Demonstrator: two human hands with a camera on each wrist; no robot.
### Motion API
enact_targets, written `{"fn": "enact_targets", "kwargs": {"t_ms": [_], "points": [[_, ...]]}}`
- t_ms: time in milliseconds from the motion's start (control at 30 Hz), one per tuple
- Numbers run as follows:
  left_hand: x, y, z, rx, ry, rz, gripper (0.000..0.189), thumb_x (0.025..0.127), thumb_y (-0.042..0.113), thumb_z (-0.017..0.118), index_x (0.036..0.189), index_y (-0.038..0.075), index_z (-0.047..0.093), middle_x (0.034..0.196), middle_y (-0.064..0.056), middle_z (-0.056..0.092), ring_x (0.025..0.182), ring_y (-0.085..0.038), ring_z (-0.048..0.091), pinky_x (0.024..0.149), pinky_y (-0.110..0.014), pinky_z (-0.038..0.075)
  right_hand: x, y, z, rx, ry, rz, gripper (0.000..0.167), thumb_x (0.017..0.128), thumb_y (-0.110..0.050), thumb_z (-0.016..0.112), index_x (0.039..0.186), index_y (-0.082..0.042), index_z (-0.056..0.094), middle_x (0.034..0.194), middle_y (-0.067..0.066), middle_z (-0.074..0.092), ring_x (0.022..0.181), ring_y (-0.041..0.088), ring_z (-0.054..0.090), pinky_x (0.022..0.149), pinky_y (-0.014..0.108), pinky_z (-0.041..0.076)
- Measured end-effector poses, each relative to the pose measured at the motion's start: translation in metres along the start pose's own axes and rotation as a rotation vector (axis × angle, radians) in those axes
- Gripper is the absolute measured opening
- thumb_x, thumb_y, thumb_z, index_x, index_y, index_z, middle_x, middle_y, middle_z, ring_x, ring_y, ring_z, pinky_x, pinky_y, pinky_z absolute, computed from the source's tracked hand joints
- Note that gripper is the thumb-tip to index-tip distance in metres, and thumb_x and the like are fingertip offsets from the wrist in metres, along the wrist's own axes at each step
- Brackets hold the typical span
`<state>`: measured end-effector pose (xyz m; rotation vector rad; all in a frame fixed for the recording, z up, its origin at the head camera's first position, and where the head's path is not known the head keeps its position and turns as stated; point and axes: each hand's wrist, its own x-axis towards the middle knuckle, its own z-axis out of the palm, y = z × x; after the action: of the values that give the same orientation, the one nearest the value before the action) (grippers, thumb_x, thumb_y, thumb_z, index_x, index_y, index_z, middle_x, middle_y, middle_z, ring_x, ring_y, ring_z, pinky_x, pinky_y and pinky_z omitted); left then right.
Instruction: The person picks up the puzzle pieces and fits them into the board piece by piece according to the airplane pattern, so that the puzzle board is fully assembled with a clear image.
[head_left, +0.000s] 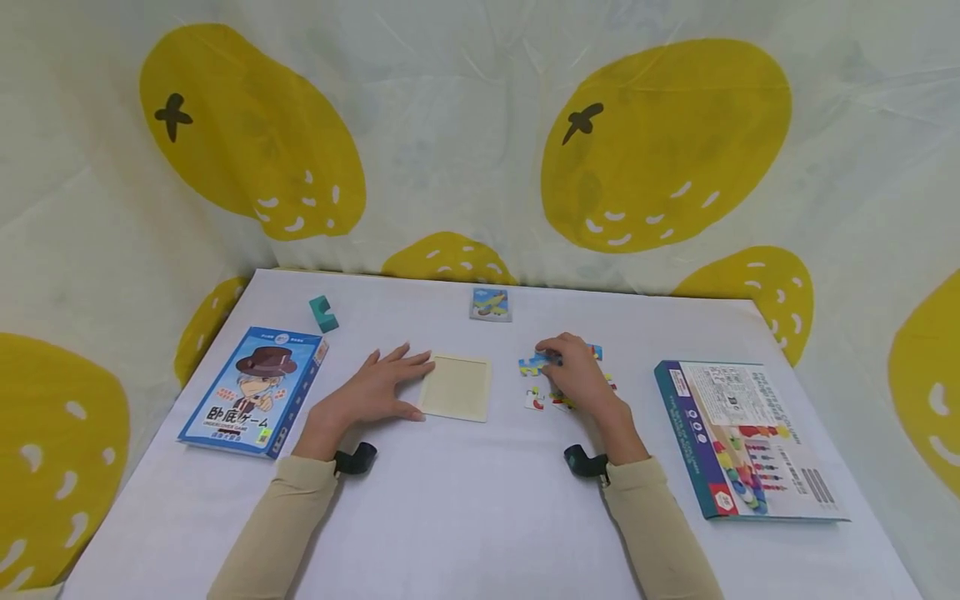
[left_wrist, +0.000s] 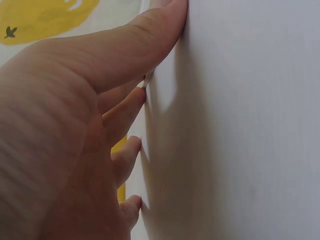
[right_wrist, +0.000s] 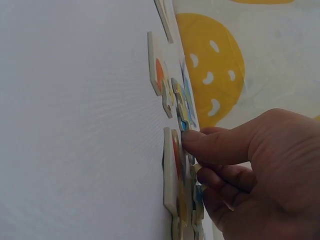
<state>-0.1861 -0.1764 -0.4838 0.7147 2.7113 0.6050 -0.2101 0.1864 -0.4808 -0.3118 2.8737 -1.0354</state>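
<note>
My left hand (head_left: 378,387) rests on the table with fingers spread, its fingertips and thumb at the left edge of a square, cream puzzle tray (head_left: 455,388). In the left wrist view, the fingers (left_wrist: 122,117) reach down to the white surface. My right hand (head_left: 581,375) is bent over a cluster of jigsaw pieces, its thumb and fingertips pinching a blue puzzle piece (head_left: 550,357) that they partly hide. Beside it lie a blue-and-yellow piece (head_left: 528,367) and a white piece with red and green (head_left: 535,399). The right wrist view shows several flat pieces (right_wrist: 170,172) edge-on by the thumb.
A blue game box (head_left: 251,392) lies at left, with a teal block (head_left: 323,313) behind it. A small picture card (head_left: 491,305) is near the back edge. At right lies a large flat box (head_left: 746,437). A lemon-print cloth (head_left: 450,150) hangs behind the white table (head_left: 465,517).
</note>
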Motion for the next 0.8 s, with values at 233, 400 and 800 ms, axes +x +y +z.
{"fn": "enact_targets", "kwargs": {"t_ms": [233,400,800], "points": [[0.005,0.007,0.003,0.012,-0.005,-0.007,0.088,0.077,0.054,0.079,0.153,0.03,0.04,0.162,0.011,0.032,0.156,-0.029,0.012,0.123,-0.064,0.003,-0.001,0.001,-0.001,0.072,0.0,0.05,0.032,0.087,-0.006,0.071,0.119,-0.005,0.069,0.113,0.013,0.062,0.102,0.027,0.056,0.092,0.044,0.049],[0.008,0.012,0.004,0.032,-0.007,-0.021,0.089,0.078,0.056,0.078,0.153,0.032,0.037,0.163,0.012,0.03,0.157,-0.029,0.011,0.123,-0.063,0.003,-0.003,0.001,-0.004,0.098,0.019,0.055,0.024,0.089,-0.005,0.069,0.112,-0.004,0.069,0.112,0.014,0.062,0.102,0.028,0.057,0.092,0.043,0.049],[0.016,0.019,0.007,0.037,-0.003,-0.031,0.09,0.077,0.058,0.078,0.153,0.032,0.037,0.163,0.012,0.029,0.157,-0.026,0.01,0.124,-0.062,0.003,0.0,-0.009,-0.009,0.116,0.194,0.034,0.016,0.097,-0.004,0.057,0.104,-0.009,0.071,0.096,0.01,0.058,0.092,0.026,0.053,0.086,0.039,0.047]]}}
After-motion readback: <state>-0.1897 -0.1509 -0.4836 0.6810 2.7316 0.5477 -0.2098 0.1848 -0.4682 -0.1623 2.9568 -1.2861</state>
